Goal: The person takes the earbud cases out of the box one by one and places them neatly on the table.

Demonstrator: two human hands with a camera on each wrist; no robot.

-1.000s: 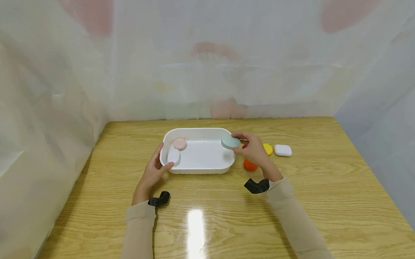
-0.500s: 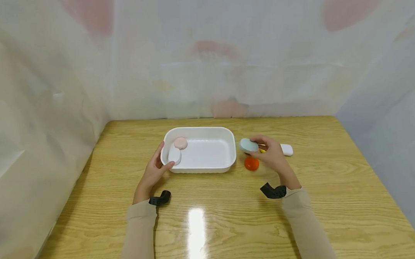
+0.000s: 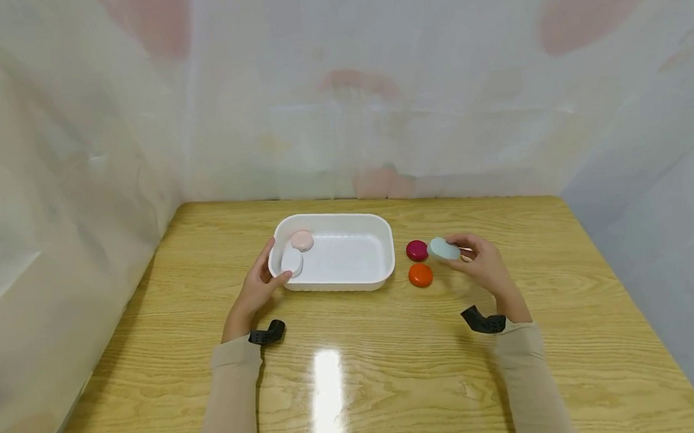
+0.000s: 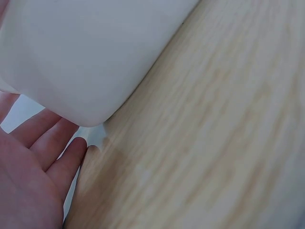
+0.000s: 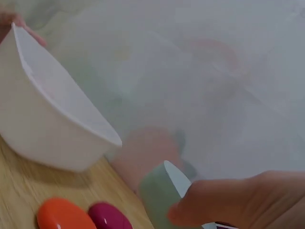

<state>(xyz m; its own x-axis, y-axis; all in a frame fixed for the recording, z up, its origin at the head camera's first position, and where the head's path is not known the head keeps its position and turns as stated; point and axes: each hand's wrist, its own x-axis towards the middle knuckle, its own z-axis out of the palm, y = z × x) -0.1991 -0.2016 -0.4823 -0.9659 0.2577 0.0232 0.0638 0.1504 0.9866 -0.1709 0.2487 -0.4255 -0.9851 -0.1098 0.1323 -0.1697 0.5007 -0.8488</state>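
Note:
My left hand (image 3: 256, 291) grips the left end of a white rectangular tub (image 3: 349, 256), its thumb over the near rim and fingers along the outside. In the left wrist view, fingers touch or nearly touch the tub's outer wall (image 4: 90, 62). Inside the tub, a pink round compact-like case (image 3: 302, 240) and a white rounded case (image 3: 292, 262) lie at the left. My right hand (image 3: 489, 270) pinches a pale green oval case (image 3: 443, 248) by its right side, above the table. Left of that case are a magenta round case (image 3: 417, 250) and an orange one (image 3: 420, 275).
All of this is on a wood-grain table (image 3: 366, 383). A pale curtain-like sheet (image 3: 297, 141) hangs behind the table, with more sheeting at both sides. Black wrist cameras (image 3: 485, 321) sit on both wrists.
My right hand has carried the pale green case from over the tub's right rim rightward past the magenta case. The yellow and white cases there are now out of sight. The left hand stays put.

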